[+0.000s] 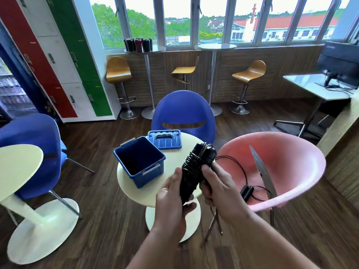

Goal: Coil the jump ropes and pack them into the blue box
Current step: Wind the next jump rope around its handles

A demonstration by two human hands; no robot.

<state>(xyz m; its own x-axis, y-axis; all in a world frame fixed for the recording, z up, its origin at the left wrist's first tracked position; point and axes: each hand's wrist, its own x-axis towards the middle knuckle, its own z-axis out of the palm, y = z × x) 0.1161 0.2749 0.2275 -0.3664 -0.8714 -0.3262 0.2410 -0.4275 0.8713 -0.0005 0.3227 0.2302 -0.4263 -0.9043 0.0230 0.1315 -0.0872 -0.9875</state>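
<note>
- Above the near edge of the round, smooth cream table (134,192), the left hand (171,199) and the right hand (219,189) are together holding a black jump rope (195,168).
- The jump rope is showing as two chunky matte handles lying side by side, with thin glossy cord winding round their middle in tight, close turns.
- The left fingers (189,205) are curling round the lower end of the handles, with the palm cupping them from below.
- The right fingers (206,168) are clenching the bundle from the right, their tips pressing on the wound cord.
- Loose cord is arcing from the bundle out over the pink chair (291,162), a glossy moulded shell, and more is hanging below the right hand.
- A second jump rope (246,192), a pair of short black handles with wiry cord, is lying in that chair's seat.
- The blue box (150,178), rectangular hard plastic with grey latches, is standing open on the table just left of the hands.
- Its ribbed blue lid (165,141) is lying flat behind it, touching its far corner.
</note>
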